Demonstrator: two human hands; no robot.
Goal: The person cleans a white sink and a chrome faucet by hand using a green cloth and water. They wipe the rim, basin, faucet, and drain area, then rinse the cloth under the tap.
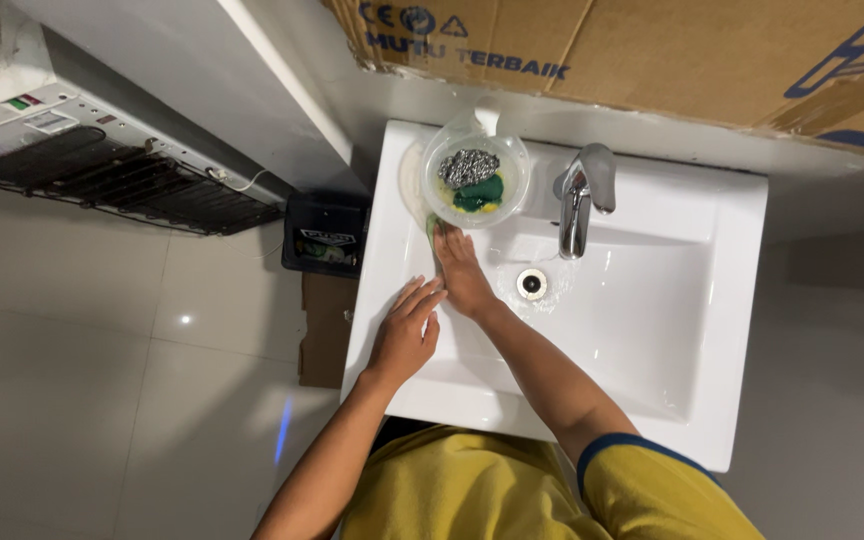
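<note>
A white sink [652, 330] fills the middle of my view, set against a pale wall with grey floor tiles at 9 o'clock and a brown cardboard box [652, 50] leaning along the top at 12 o'clock. I judge the step in hand to be scrubbing the sink's left side: my right hand [462, 275] reaches across, fingers flat and pressed down on a small green sponge [433, 224] at the sink's inner left slope, about 11 o'clock from the drain [531, 284]. Only an edge of the sponge shows past my fingertips. My left hand [404, 335] lies spread, palm down, on the left rim, holding nothing, just beside my right wrist. The next move, as I judge it, calls for steady pressure and a sweep along the wet slope without knocking the clear bowl [475, 180] that sits on the rim at 12 o'clock from my right hand. Counted: 1 sink, 1 chrome tap [580, 200] at 1 o'clock from the drain, 1 drain, 1 bowl, 1 steel scourer [468, 166] and 1 dark green pad [480, 194] inside it, 1 sponge under my hand, 1 box, 1 dark bin [326, 235] on the floor at 9 o'clock.
</note>
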